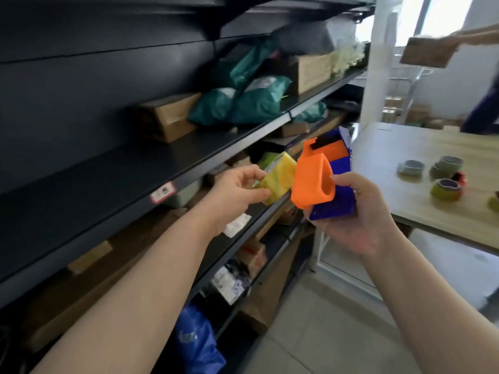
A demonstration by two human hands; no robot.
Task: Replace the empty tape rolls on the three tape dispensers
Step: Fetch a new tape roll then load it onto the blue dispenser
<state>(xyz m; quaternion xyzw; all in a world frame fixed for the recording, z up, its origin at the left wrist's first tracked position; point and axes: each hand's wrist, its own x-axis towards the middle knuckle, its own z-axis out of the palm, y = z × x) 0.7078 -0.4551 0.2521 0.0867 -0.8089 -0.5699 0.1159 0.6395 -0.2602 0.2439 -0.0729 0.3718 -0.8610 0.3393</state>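
Observation:
My left hand (240, 188) pinches a yellow-green tape dispenser (278, 178) between thumb and fingers, in front of the dark shelving. My right hand (359, 214) grips two dispensers together: an orange dispenser (313, 179) on the left and a blue dispenser (339, 190) behind and under it. All three are held in the air, close to each other. Several tape rolls (445, 188) lie on the wooden table (421, 211) at the right; whether they are full or empty I cannot tell.
Dark metal shelves (135, 168) run along the left, stacked with cardboard boxes (172, 117), green bags (243, 101) and a blue bag (194, 344) near the floor. Another person (483, 103) at the far right holds a cardboard box (426, 52) beyond the table. Grey tiled floor lies below.

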